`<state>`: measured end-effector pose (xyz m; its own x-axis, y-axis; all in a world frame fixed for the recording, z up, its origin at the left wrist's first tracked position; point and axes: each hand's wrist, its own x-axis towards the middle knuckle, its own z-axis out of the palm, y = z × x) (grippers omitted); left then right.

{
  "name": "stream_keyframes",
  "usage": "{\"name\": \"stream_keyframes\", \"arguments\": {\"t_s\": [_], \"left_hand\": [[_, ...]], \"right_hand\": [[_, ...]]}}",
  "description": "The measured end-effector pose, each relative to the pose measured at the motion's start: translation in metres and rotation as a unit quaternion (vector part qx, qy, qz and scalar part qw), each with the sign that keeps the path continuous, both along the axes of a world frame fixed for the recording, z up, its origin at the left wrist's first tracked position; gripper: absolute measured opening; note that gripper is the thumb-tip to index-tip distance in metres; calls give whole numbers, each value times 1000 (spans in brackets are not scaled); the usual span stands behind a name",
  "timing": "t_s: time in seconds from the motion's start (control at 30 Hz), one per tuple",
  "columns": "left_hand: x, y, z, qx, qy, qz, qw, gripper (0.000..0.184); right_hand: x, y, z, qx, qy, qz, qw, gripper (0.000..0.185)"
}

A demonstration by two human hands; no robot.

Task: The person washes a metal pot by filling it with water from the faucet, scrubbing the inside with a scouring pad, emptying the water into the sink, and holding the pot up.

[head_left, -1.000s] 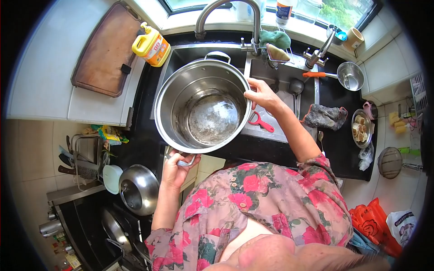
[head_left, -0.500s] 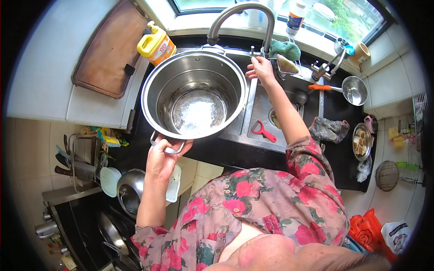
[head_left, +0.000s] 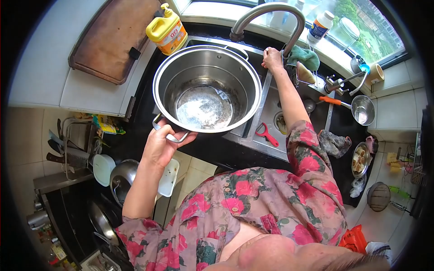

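A large steel pot [head_left: 205, 88], upright with a stained bottom, is over the left basin of the sink. My left hand [head_left: 165, 142] is wrapped round the pot's near handle. At the base of the curved faucet [head_left: 271, 10], my right hand [head_left: 272, 58] has its fingers closed at the tap's lever, which they mostly hide. In the right basin lie a red peeler [head_left: 267, 135] and, partly behind my right arm, a drain [head_left: 280, 122]. A green cloth [head_left: 304, 58] hangs just right of my right hand.
A yellow soap jug [head_left: 167, 30] stands behind the pot, near a cutting board [head_left: 115, 40]. Right of the sink are an orange-handled saucepan [head_left: 363, 109], a grey rag [head_left: 335, 143] and a plate of food [head_left: 360, 160]. Bowls [head_left: 123, 180] and knives [head_left: 68, 158] are at the left.
My right hand has let go of the pot's rim and moved to the faucet's base, where its fingers have closed. My left hand still holds the pot's handle.
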<state>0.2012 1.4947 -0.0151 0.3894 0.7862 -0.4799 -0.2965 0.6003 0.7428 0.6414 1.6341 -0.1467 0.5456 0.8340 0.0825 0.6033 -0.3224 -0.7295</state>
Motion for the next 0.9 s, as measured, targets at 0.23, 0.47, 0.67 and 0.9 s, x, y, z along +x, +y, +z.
{"name": "stream_keyframes", "arguments": {"t_s": [0.23, 0.47, 0.67, 0.9], "left_hand": [[3, 4, 10, 20, -1, -19, 1000, 61], [3, 39, 21, 66, 38, -67, 995, 59], [11, 70, 37, 149, 91, -111, 978, 55], [18, 114, 76, 295, 270, -121, 909, 60]], "right_hand": [[-6, -16, 6, -8, -55, 17, 998, 22], [-56, -34, 62, -64, 205, 152, 965, 47], [-40, -40, 41, 21, 215, 149, 965, 34], [-50, -45, 30, -7, 306, 128, 943, 40]]}}
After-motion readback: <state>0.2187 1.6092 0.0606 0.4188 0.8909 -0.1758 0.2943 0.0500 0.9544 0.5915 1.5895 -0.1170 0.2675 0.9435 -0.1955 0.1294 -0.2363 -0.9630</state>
